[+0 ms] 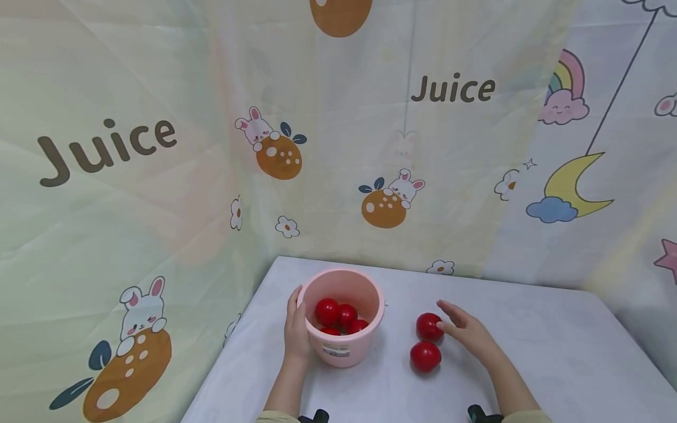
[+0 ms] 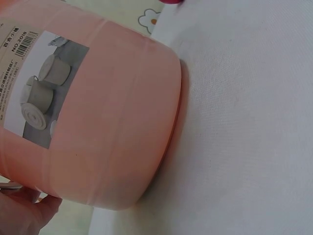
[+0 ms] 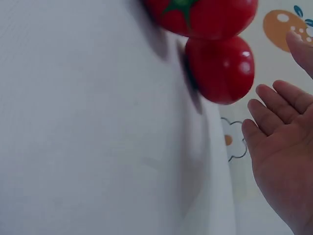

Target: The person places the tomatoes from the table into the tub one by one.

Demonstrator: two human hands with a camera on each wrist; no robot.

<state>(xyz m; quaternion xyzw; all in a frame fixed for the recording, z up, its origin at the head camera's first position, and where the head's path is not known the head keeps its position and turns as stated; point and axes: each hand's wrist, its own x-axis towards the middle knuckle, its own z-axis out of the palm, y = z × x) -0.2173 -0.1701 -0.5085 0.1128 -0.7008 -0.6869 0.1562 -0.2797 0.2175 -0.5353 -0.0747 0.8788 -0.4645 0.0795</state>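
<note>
My left hand [image 1: 297, 332] holds the left side of a pink plastic bucket [image 1: 346, 351], its fingers along the wall near the rim. In the left wrist view, that hand [image 2: 22, 213] shows at the lower left against the bucket. Several red tomatoes [image 1: 327, 312] lie inside the bucket. Right of it, two more tomatoes sit close together on the table: a nearer tomato [image 1: 425, 357] with a green star-shaped top [image 3: 182, 6], and a farther tomato [image 3: 221, 70]. My right hand [image 1: 468, 332] is beside the farther one, fingers extended and palm empty; its thumb overlaps that tomato in the head view.
A white cloth covers the table [image 1: 555, 352]. Printed curtains [image 1: 338, 147] hang behind it and along both sides. A label [image 2: 44, 88] is stuck on the bucket's wall, and a black wrist strap [image 1: 478, 414] shows near the right sleeve.
</note>
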